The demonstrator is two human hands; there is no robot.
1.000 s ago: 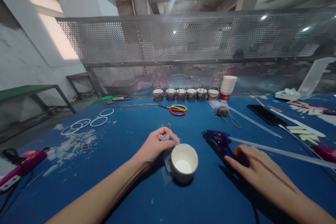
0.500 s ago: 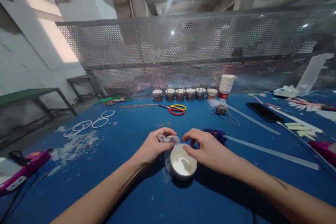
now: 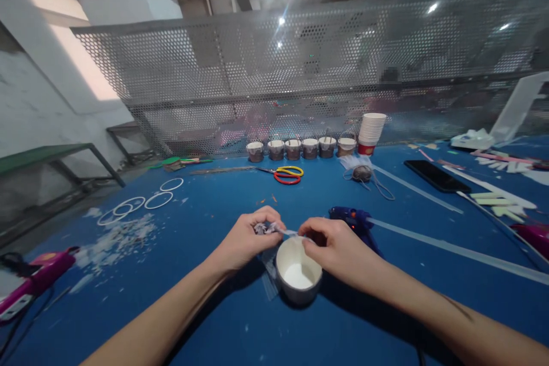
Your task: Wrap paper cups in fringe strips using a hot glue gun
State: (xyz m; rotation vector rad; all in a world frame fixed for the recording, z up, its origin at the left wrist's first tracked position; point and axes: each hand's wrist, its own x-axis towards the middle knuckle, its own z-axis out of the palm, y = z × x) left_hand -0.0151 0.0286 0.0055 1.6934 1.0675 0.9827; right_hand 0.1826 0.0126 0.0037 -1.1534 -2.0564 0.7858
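A cup (image 3: 299, 274), pale inside and dark outside, stands upright on the blue table in front of me. At its upper left, my left hand (image 3: 253, 235) pinches a bunched strip of sheer whitish fabric (image 3: 266, 229). The strip runs across the cup's far rim to my right hand (image 3: 328, 240), whose thumb and fingers are closed on its other end. Part of the sheer material hangs down left of the cup. Behind my right hand lies a blue glue gun (image 3: 354, 220).
Red-and-yellow scissors (image 3: 289, 175) lie beyond my hands. Farther back stand several decorated cups (image 3: 293, 150) and a cup stack (image 3: 371, 132). A twine ball (image 3: 361, 173) and a phone (image 3: 436, 176) are to the right. White rings (image 3: 158, 200) and a power strip (image 3: 38, 280) are left.
My right fingers have closed on the fabric, which is now drawn out between both hands. My left hand has shifted slightly left. The view has tilted a little, showing more of the glue gun.
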